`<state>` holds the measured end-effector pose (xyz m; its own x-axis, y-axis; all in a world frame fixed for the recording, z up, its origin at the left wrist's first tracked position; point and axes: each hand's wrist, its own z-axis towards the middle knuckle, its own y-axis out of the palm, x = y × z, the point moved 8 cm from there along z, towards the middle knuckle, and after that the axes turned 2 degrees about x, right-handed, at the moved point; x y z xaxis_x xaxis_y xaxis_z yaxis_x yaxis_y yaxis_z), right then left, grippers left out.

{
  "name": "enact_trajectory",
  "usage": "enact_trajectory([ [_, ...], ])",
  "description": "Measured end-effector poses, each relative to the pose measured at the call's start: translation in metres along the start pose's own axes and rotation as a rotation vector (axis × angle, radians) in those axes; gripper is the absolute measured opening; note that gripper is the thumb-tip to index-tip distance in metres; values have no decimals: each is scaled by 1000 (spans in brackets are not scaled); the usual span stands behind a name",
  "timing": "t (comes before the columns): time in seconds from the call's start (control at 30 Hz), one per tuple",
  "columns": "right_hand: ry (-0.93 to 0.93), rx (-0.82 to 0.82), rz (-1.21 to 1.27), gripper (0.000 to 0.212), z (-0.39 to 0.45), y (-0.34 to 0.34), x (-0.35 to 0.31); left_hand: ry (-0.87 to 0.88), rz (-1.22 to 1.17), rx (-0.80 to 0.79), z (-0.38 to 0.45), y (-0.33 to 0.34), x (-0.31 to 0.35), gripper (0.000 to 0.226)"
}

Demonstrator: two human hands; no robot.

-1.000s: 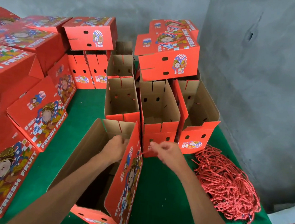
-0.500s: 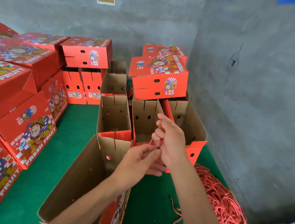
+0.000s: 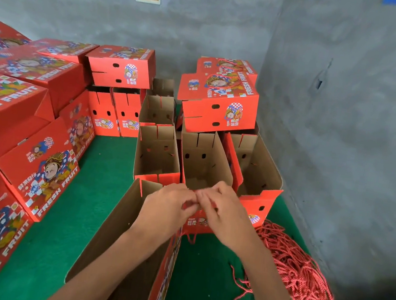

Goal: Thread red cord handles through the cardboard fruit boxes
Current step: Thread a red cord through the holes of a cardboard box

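Both hands meet just above the far top edge of the open box (image 3: 116, 234) that stands nearest on the green desk (image 3: 204, 275). The left hand (image 3: 167, 211) and the right hand (image 3: 223, 217) have their fingers curled in, tips almost touching. The grip of each hand looks pinched on a bit of red cord (image 3: 192, 236), but the picture is blurry there, so the pinch itself is hard to see. I think they are tying a knot or feeding the cord end.

To do this step well, keep the cord end short and stiff between the fingertips, so it goes straight into the small hole. Hold the box wall still with the other fingers. Pull the cord snug, then knot it on the inside so it cannot slip back out.

The cord is thin, twisted and bright red. A little of it hangs down below the hands, against the red side of the box. It will bend and flop easily.

The big pile of red cords (image 3: 299, 274) lies on the desk to the right, tangled up. Pulling 1 out slowly should stop the others from coming too.

3 more open boxes (image 3: 205, 160) stand just behind, showing small holes in their brown walls.
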<state>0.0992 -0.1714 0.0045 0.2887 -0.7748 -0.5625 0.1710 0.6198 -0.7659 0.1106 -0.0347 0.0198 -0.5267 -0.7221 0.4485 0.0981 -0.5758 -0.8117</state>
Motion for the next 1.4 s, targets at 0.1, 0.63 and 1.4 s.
enact_trajectory([
  [0.1, -2, 17, 150, 31, -10, 12, 10, -13, -5, 18, -3, 3, -5, 19],
  [0.63, 356, 246, 622, 22, -60, 72, 50, -298, -176, -259, -49, 31, -45, 59],
  [1.4, 409, -284, 715, 21, -90, 180, 2, -1139, -913, -408, -132, 13, -126, 44],
])
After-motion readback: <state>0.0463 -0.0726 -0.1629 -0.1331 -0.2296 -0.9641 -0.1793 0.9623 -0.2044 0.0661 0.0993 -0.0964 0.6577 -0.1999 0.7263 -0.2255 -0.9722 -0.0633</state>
